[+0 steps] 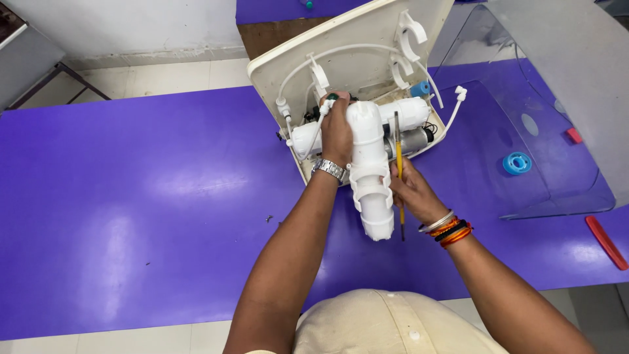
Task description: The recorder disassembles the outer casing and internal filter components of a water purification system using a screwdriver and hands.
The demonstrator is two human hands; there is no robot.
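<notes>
A purple table (pixel 131 196) carries a cream casing (pixel 341 46), tipped up with its inside facing the camera. To its right lies a clear cover (pixel 563 98) with a blue ring (pixel 517 163) and a small red piece (pixel 574 136) seen through it. A red strip (pixel 606 241) lies near the table's right edge.

Inside the casing sit white clips (pixel 409 29), thin white tubing (pixel 354 49), a blue fitting (pixel 420 88), a white cartridge (pixel 413 111) lying crosswise and a grey cylinder (pixel 413 139) under it.

A white filter housing (pixel 368 177) stands out of the casing toward the person, between both hands. The left hand (pixel 337 131), with a wristwatch (pixel 329 170), closes its fingers around the housing's upper left side and the tubing there. The right hand (pixel 409 190), with bangles (pixel 447 228) at the wrist, touches the housing's right side and pinches a yellow-handled tool (pixel 399 177), which runs alongside the housing.
</notes>
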